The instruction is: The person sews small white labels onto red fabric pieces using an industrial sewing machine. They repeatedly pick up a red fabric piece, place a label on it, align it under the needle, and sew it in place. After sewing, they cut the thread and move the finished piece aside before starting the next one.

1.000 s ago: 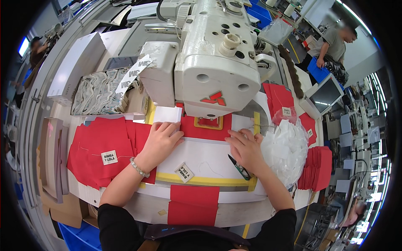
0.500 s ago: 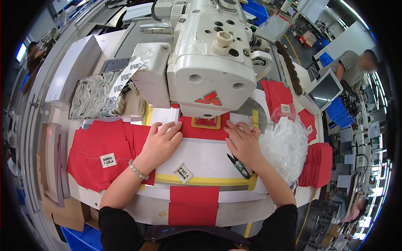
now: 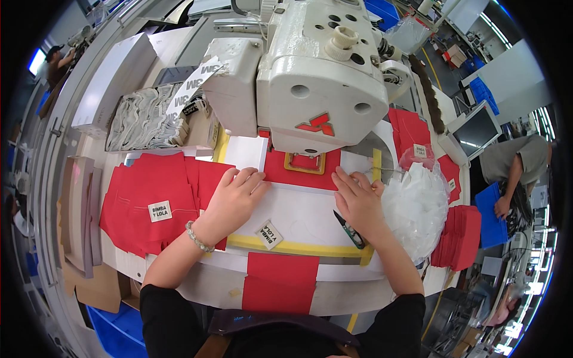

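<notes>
A red fabric piece [image 3: 273, 170] lies under the head of a white sewing machine [image 3: 322, 101], with a yellow rectangular clamp frame [image 3: 304, 172] down on it. My left hand [image 3: 237, 197] rests with fingers stretched out, fingertips at the piece's left edge. On the other side my right hand [image 3: 361, 206] lies flat, its fingertips at the right edge. Neither hand grips anything. A loose cream label [image 3: 268, 234] sits on the white work surface between my forearms. Thread snips [image 3: 350, 230] lie just below my right hand. The stitching spot is hidden by the machine head.
Stacked red pieces [image 3: 134, 191] lie left, one bearing a label [image 3: 160, 210]. Behind them stands a box of label strips [image 3: 140, 119]. White scraps in a clear bag [image 3: 415, 200] and more red pieces [image 3: 456, 238] are right. Another red piece [image 3: 282, 280] overlaps the front edge.
The whole view has shifted a little, so the bench appears slightly higher and further right. My hands keep their places beside the red piece. A co-worker at right has bent down.
</notes>
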`<state>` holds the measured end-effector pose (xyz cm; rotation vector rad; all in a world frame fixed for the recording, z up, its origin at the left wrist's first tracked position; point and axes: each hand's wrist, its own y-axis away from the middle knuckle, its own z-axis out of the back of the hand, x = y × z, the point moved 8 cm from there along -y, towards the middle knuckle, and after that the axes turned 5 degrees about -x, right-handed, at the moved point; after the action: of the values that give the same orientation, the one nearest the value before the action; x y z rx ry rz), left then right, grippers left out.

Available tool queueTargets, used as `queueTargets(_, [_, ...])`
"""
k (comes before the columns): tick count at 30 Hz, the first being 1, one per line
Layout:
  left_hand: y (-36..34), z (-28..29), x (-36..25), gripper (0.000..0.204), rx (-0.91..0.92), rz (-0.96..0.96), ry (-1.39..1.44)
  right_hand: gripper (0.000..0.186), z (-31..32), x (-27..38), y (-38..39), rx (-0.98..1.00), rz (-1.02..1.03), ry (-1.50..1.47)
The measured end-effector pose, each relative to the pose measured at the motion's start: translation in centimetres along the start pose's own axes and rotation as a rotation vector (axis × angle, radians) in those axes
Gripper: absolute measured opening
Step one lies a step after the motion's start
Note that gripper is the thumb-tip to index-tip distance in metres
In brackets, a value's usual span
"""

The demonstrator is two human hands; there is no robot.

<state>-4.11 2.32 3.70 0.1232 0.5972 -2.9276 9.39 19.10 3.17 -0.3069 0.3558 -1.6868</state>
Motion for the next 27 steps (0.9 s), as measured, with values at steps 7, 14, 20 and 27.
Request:
queueTargets(7, [1.6,0.2,-2.5,0.028,0.229,0.155,0.518,0.039,0.8,0.0,-0.8,0.036,-0.003,-0.041])
queueTargets(14, [1.4,-0.7,-1.6,0.017,0.282,0.309,0.851,0.030,1.6,1.8,-0.9,0.041,-0.033,-0.314])
queueTargets(20, [1.2,-0.3,-0.5,0.013,0.223,0.454,0.992,0.029,0.9,5.4,-1.2,0.299,-0.158,-0.910])
queueTargets(27, [1.1,-0.1,-0.2,0.015,0.103,0.554,1.071,0.020,-2.4,8.1,1.0,0.591,-0.510,-1.530])
